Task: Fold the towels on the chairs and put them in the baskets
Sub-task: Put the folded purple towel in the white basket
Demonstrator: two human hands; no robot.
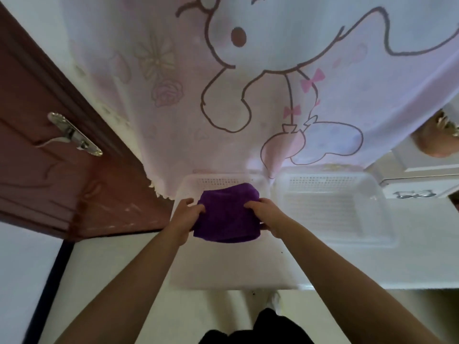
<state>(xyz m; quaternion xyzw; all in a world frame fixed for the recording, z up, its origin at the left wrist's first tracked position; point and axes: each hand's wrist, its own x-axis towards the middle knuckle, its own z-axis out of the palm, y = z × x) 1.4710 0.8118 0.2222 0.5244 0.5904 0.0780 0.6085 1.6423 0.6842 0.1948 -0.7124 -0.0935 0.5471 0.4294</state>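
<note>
Nearest the camera, at the bottom edge, sits dark clothing (255, 328), with a white shoe (273, 300) just beyond it on the pale floor (104, 281); two bare forearms reach up from the lower corners and converge on the towel (227, 217); the left hand (185, 211) has its fingers curled round the towel's left edge, thumb raised above them; the right hand (267, 212) grips the right edge the same way, fingers tucked over the cloth; both hands hold firm on it and nothing else; the towel is purple, folded into a thick, roughly square pad, and is held level between the hands over the left basket (188, 182), inside its rim line; whether its underside touches the basket floor cannot be told; the left basket is translucent white with a perforated far wall, and stands on a white table (417, 259); the right basket (330, 209), of the same make with a slotted floor, stands just beside it, their near walls touching or almost so; behind both baskets hangs a pale pink curtain (173, 95) printed with a large outlined cartoon figure, small bows and flowers, its lower edge reaching down to the baskets' far rims; to the left stands a reddish-brown door (37, 170) with a silver handle (74, 135); at the far right, beyond the right basket, a white cabinet (422, 177) shows a metal pull.
</note>
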